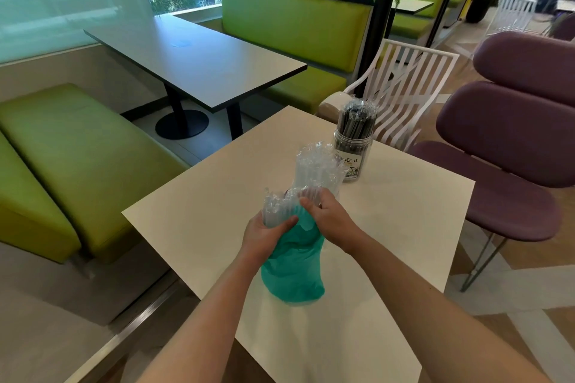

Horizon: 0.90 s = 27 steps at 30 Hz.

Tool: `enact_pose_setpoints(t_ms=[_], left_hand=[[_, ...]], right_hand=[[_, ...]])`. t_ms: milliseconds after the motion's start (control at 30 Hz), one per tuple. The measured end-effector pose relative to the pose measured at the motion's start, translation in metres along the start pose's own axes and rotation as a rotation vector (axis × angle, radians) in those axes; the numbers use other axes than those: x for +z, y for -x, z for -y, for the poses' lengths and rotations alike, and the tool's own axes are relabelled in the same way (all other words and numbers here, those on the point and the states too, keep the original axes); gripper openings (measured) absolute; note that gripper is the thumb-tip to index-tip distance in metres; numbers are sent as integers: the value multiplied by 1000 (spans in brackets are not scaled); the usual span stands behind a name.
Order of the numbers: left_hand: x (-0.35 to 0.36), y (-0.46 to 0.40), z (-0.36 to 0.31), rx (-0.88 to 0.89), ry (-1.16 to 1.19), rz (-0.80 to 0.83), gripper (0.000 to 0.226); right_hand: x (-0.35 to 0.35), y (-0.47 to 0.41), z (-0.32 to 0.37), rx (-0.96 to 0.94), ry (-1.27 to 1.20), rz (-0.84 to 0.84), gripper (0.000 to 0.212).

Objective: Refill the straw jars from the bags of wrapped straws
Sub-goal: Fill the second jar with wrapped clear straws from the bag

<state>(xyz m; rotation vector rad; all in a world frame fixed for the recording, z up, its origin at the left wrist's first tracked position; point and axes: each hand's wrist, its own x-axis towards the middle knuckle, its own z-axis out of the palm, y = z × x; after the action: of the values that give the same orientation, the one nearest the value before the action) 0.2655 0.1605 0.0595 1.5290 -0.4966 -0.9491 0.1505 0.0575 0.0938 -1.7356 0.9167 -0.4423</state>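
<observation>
Both hands over cream matte square worktop [404,227], w/ a teal bag [292,261] btwn them. Bag = thin, soft, crinkled plastic, rounded bottom resting on the worktop, mouth up. Out of the mouth stick clear wrapped straws [314,171]: glossy crinkly film sleeves, long thin tubes, bunched; one clump leans left, taller clump stands upright toward the far side.

Left hand [267,233] grips the bag's upper left side + lower end of the left clump, thumb curled across the front. Right hand [326,214] clenched on the base of the taller clump at the bag mouth, fingers wrapped over the film.

Straw jar [351,149]: clear plastic cylinder, printed label, no lid visible, upright on the far part of worktop just behind/right of the straws, apart from hands. Packed w/ dark straws [357,121] in clear wrap, tips sticking above the rim.

Surroundings: white slatted chair [404,87] behind the jar, purple padded chair [504,149] right, green vinyl bench [77,158] left, grey table [199,65] beyond.
</observation>
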Motion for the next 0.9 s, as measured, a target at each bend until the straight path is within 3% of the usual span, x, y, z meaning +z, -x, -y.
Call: enact_pose_setpoints(t_ms=[200, 333, 467, 567, 667, 900], left_hand=[[-3, -7, 1, 9, -44, -102, 37], [-4, -12, 3, 21, -125, -155, 42], [-8, -16, 5, 19, -184, -174, 35], [-10, -16, 7, 21, -185, -184, 33], [-11, -15, 7, 16, -164, -187, 36], [-11, -15, 8, 14, -165, -183, 36]], right_hand=[[-27, -6, 32, -101, -60, -90, 21], [-51, -13, 67, -193, -2, -236, 12], [-69, -17, 100, -288, -94, -389, 13], [-74, -20, 109, -361, -11, -484, 18], [-68, -22, 104, -371, 111, -470, 33], [-49, -31, 56, -196, 324, -417, 35]])
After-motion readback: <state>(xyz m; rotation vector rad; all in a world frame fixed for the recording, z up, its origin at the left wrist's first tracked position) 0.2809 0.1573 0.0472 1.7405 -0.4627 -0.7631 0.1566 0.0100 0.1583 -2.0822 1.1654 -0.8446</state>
